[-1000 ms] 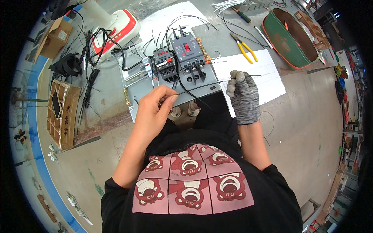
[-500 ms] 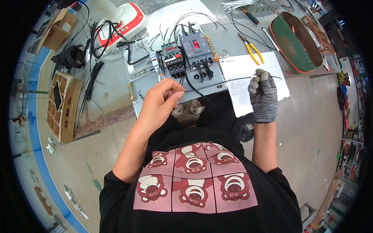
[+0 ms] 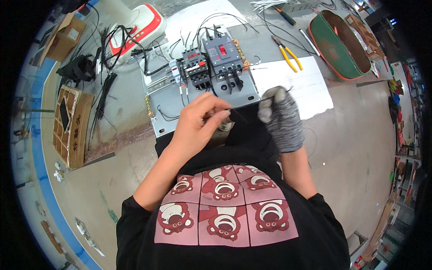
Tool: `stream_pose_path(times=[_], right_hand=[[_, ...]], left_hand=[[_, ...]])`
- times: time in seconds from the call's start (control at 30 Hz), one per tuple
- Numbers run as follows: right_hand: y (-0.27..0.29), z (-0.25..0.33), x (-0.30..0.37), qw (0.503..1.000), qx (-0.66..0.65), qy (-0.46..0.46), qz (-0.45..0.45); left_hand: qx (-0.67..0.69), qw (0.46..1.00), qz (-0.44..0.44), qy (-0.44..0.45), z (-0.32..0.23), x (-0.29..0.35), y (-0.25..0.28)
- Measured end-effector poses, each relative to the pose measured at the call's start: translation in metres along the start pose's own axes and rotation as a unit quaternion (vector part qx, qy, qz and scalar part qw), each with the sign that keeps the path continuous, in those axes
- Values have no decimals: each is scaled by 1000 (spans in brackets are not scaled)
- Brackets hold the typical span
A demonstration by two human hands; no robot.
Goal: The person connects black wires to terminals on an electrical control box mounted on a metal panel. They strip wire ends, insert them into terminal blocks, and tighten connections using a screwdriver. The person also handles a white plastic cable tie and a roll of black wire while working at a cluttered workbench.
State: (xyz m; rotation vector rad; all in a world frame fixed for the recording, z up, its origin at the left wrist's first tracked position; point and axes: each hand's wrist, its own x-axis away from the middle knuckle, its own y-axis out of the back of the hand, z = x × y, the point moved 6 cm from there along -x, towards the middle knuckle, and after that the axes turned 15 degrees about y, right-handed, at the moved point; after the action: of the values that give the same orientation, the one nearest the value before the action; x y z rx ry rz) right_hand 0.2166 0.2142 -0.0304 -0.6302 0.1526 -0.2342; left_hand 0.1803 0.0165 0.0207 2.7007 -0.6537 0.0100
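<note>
My bare left hand (image 3: pixel 201 119) is closed, its thumb and forefinger pinching a thin dark wire (image 3: pixel 250 104) just off the front edge of a grey metal mounting plate (image 3: pixel 198 108). The other end of that wire is gripped by my right hand (image 3: pixel 282 120), which wears a grey knit glove; a short tip pokes out beyond its fingers. On the plate stand a large dark circuit breaker (image 3: pixel 222 51) with a red toggle, a contactor (image 3: pixel 196 67) with a relay below it, and a small light-grey modular breaker (image 3: pixel 174 71). Several black wires loop over them.
Yellow-handled pliers (image 3: pixel 289 56) lie on white paper (image 3: pixel 310 85) at the right. Behind them are a screwdriver (image 3: pixel 285 16) and a green open bin (image 3: pixel 326 49). Left are black cable ties (image 3: pixel 104 94), a wooden compartment box (image 3: pixel 81 130) and a red-and-white machine base (image 3: pixel 148 27).
My gloved right hand has moved left and down, nearer my left hand, shortening the wire span between them. My left hand has shifted slightly right and toward me.
</note>
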Motion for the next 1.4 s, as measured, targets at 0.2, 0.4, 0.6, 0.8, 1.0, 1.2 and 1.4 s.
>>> stream_pose_path(times=[0.2, 0.4, 0.6, 0.8, 1.0, 1.2, 1.4], right_hand=[[44, 68, -29, 993, 60, 98, 2], [78, 77, -20, 988, 134, 21, -71], [8, 24, 4, 994, 85, -43, 61], [2, 41, 1, 801, 542, 225, 123], [12, 26, 0, 949, 309, 31, 56], [11, 23, 7, 999, 36, 17, -35], [-44, 41, 14, 990, -5, -39, 135]], left_hand=[[4, 1000, 2, 10, -10, 1, 3], [-125, 987, -76, -68, -37, -7, -13], [-163, 981, -48, -98, -35, -6, -25], [-161, 978, -68, -112, -35, 2, -15], [-192, 971, -49, -133, -31, 7, -25], [-181, 973, 45, -134, -27, 12, -47], [335, 922, 161, 106, -30, -17, -35]])
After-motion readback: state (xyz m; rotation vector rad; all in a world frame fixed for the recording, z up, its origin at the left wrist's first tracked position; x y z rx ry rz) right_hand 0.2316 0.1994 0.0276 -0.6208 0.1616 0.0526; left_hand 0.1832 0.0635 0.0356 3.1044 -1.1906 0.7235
